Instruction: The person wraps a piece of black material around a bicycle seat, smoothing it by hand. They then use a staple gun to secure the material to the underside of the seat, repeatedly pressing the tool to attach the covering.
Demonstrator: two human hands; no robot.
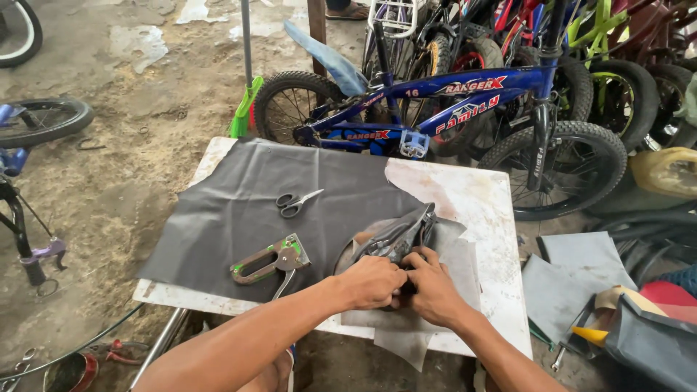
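Note:
An upside-down bicycle saddle [398,236] with metal rails lies on a piece of grey cover material [457,261] on the white table [479,196]. My left hand [372,282] and my right hand [433,287] both grip the near edge of the saddle, pinching the cover material against it; the fingertips meet and hide that edge. A green and grey staple gun [270,263] lies just left of my left hand. Black-handled scissors [295,203] rest further back on a large dark grey sheet [239,210].
A blue child's bicycle [443,109] stands right behind the table, with several more bikes behind it. Another bike's wheel [40,120] lies on the dirt floor at left. Grey sheets and scraps [581,265] pile up at the right. A green broom [245,109] leans at the table's far corner.

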